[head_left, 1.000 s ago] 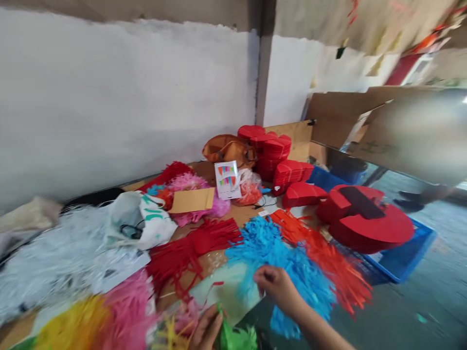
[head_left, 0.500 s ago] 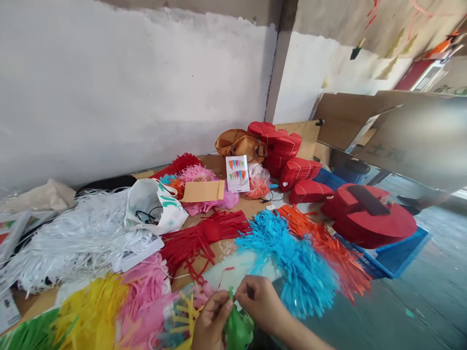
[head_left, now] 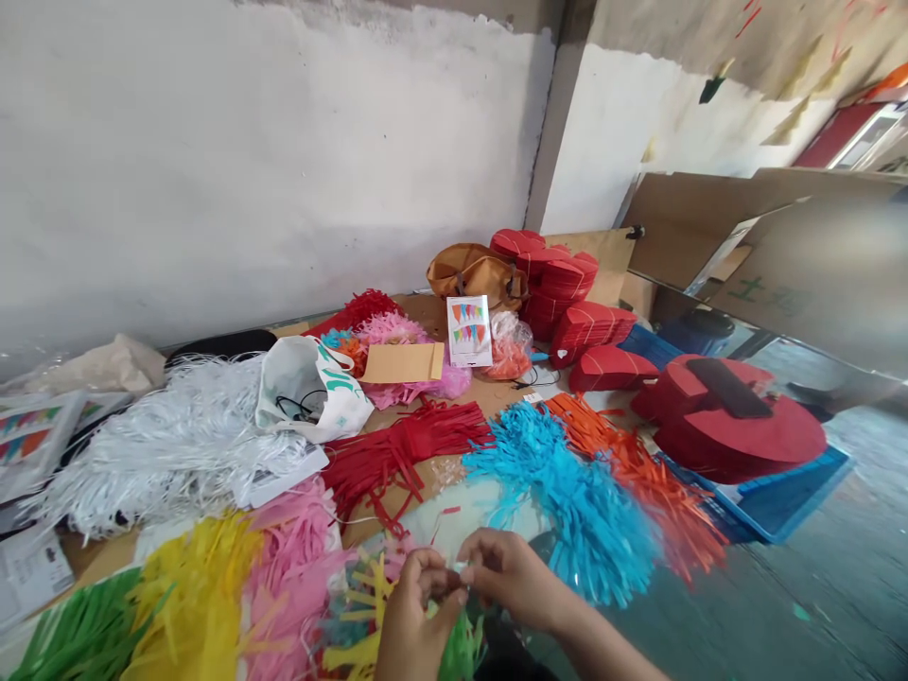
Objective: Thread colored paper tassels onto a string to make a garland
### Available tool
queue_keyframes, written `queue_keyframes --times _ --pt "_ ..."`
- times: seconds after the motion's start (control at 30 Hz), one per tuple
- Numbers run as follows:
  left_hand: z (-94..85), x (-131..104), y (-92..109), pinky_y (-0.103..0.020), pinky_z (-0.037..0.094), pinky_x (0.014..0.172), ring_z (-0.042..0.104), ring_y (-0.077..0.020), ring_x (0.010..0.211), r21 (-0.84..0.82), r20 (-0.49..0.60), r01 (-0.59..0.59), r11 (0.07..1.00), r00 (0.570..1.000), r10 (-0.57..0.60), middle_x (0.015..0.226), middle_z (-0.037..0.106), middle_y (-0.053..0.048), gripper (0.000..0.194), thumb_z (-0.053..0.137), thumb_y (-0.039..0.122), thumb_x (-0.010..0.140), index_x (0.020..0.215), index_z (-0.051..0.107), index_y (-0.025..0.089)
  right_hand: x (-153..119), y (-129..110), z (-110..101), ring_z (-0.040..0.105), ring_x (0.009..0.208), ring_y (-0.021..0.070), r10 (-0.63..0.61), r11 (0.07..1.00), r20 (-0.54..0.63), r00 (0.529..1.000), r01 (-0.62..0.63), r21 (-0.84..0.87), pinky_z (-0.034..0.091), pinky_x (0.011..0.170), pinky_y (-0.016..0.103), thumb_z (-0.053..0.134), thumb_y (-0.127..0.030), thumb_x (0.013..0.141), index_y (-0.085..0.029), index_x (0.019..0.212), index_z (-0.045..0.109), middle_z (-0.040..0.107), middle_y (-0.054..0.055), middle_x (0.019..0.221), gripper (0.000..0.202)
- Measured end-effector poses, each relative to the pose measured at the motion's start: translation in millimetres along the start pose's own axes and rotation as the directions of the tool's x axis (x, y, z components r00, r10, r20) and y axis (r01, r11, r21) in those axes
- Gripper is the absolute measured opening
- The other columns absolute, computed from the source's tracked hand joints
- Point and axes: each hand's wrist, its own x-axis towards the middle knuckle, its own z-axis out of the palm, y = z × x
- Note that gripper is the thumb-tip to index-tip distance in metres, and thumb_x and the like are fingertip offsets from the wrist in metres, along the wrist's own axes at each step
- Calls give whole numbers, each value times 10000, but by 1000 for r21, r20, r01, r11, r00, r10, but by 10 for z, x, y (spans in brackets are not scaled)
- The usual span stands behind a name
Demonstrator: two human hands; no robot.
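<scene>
My left hand [head_left: 420, 615] is closed in a pinch at the bottom middle, with a bunch of green strips [head_left: 464, 648] hanging just below its fingers. My right hand [head_left: 512, 575] meets it from the right, thumb and finger pressed together. A small pale bit shows between the fingertips; its kind is too small to tell. Close by on the left lie yellow strips [head_left: 365, 605] and pink strips [head_left: 288, 567]. To the right of my hands spreads a blue bundle of strips [head_left: 588, 520], and beyond them a dark red bundle [head_left: 404, 449].
White strips [head_left: 163, 454] and a white bag [head_left: 290, 378] cover the left side. At the back are a printed card [head_left: 468, 331], a brown bag [head_left: 475, 274] and red stacked pieces [head_left: 588, 326]. A blue crate [head_left: 801, 497] with red felt-like pieces [head_left: 752, 435] stands right.
The green bunch shows less and hangs lower, its green top no longer visible between the fingers. My fingertips have come together over it. The view has shifted slightly left.
</scene>
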Motion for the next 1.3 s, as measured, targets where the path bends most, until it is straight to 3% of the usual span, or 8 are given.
queue_keyframes --times 0.13,0.27,0.37,0.43,0.53,0.7,1.03,1.3 --pt "-59 53 147 -331 532 736 696 -225 739 280 78 -119 953 992 101 732 729 -18 286 696 345 697 937 575 246 34 -156 -97 503 565 110 -117 991 -129 985 108 -76 375 525 218 656 -526 786 -174 648 588 523 -20 599 385" --pt "-268 166 295 -360 545 811 700 -239 871 482 155 -254 838 967 204 907 754 -62 288 591 363 777 1027 673 245 -238 -583 -843 363 400 89 -41 968 -301 953 113 224 332 419 227 545 -675 783 -235 698 481 379 -77 521 452" --pt "-396 263 343 -359 530 893 682 -242 987 563 236 -325 760 944 229 1031 749 -80 308 522 408 839 1007 737 266 -462 -708 -1467 354 413 85 -236 941 -600 765 333 55 368 463 224 561 -573 844 -248 692 445 339 -88 532 377" --pt "-400 318 336 -360 531 900 686 -244 990 581 250 -320 749 945 210 1032 755 -80 326 510 426 846 1002 745 264 -450 -501 -1595 473 478 121 -262 965 -613 745 223 -141 427 521 249 563 -520 860 -234 789 535 455 -60 545 296" --pt "-325 357 271 -371 538 893 698 -252 967 569 196 -286 771 958 210 1016 763 -79 342 522 438 818 1003 733 244 -187 130 -1319 579 551 147 -88 860 -432 898 -151 -488 465 557 264 440 -419 917 -175 1026 615 643 20 738 319" --pt "-308 265 143 -314 566 780 723 -227 824 486 50 -164 858 986 160 885 771 -56 329 542 509 799 898 713 246 360 916 -627 676 860 200 15 736 -301 953 -214 -642 476 776 262 605 -183 792 -177 905 725 731 77 952 165" --pt "-584 13 -93 -232 512 613 646 -179 634 252 -262 86 964 965 -18 629 668 1 474 701 672 629 697 641 206 857 1192 152 679 946 330 176 485 -192 966 -255 -837 515 762 370 582 -308 842 -102 932 735 700 207 1018 271" --pt "-812 -100 -167 -234 468 569 549 -156 573 104 -346 119 987 935 -76 546 577 26 492 772 649 540 701 694 191 722 1328 270 689 869 307 227 599 -192 955 -292 -746 497 713 345 630 -147 741 -115 735 705 709 175 892 82"
